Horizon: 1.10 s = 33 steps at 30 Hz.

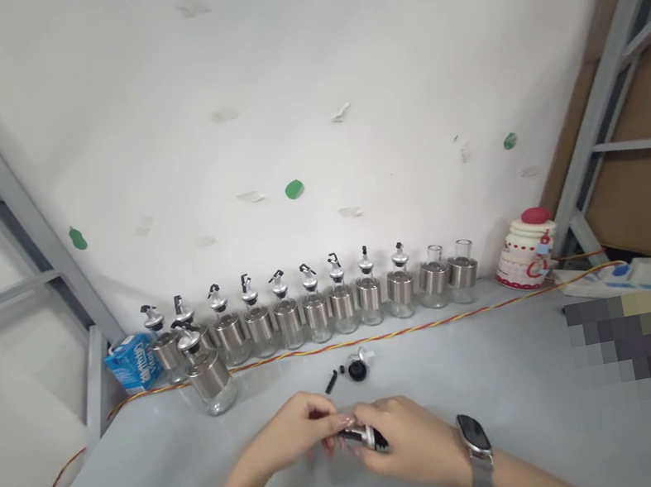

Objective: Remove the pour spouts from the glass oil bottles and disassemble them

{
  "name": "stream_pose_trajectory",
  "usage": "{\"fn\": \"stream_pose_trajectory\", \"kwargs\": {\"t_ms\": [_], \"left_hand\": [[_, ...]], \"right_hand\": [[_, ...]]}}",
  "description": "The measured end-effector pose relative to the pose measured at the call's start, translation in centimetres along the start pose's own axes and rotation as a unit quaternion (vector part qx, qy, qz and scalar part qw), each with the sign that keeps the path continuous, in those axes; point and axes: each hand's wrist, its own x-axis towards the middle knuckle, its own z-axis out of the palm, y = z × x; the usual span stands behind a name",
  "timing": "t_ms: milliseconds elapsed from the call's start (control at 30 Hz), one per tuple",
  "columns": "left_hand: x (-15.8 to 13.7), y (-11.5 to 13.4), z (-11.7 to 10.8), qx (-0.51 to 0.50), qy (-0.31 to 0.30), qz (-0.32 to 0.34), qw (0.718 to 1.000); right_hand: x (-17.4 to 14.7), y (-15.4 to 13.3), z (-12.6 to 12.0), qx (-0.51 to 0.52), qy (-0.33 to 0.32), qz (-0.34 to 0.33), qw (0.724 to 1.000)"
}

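Note:
A silver-and-black bottle pour spout [365, 437] lies sideways between my hands, low over the grey table. Its black ribbed stopper end points right, inside the curl of my right hand [401, 436], which is closed around the spout. From the left, my left hand [299, 433] pinches at the spout's narrow black end, its thumb and fingertips pressed together; fingers partly hide that end. Just beyond my hands lie a loose silver spout piece with a black round base [358, 369] and a small black lever [331, 382].
Several glass bottles with steel sleeves [315, 310] line the wall, most with spouts; two at the right [462, 274] have bare necks. One spouted bottle [209, 377] stands forward at left. A blue box [133, 364], twisted red-yellow wire [295, 355] and cake-shaped jar [526, 254] edge the table.

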Motion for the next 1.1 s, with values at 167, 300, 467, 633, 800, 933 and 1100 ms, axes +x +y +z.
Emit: {"fn": "stream_pose_trajectory", "kwargs": {"t_ms": [167, 300, 467, 633, 800, 933, 1100], "left_hand": [[-0.6, 1.2, 2.5, 0.286, 0.189, 0.01, 0.939], [-0.4, 1.4, 3.6, 0.405, 0.181, -0.025, 0.896], [-0.3, 1.1, 4.5, 0.36, 0.191, -0.069, 0.911], [-0.1, 0.1, 3.7, 0.134, 0.148, -0.029, 0.98], [0.2, 0.2, 1.6, -0.098, 0.03, 0.01, 0.995], [-0.4, 0.2, 0.3, -0.085, -0.083, 0.014, 0.993], [-0.6, -1.6, 1.2, 0.035, -0.06, -0.064, 0.996]], "right_hand": [[0.5, 0.2, 0.4, -0.025, 0.029, 0.027, 0.999], [0.8, 0.1, 0.6, -0.056, 0.038, 0.049, 0.996], [0.9, 0.1, 0.3, -0.092, 0.031, 0.063, 0.993], [1.0, 0.8, -0.2, 0.02, 0.022, 0.025, 0.999], [0.9, 1.6, -1.0, 0.24, -0.028, -0.004, 0.97], [0.7, 1.4, -1.2, 0.25, -0.075, -0.027, 0.965], [0.5, 0.5, 0.0, 0.041, -0.08, -0.029, 0.995]]}}
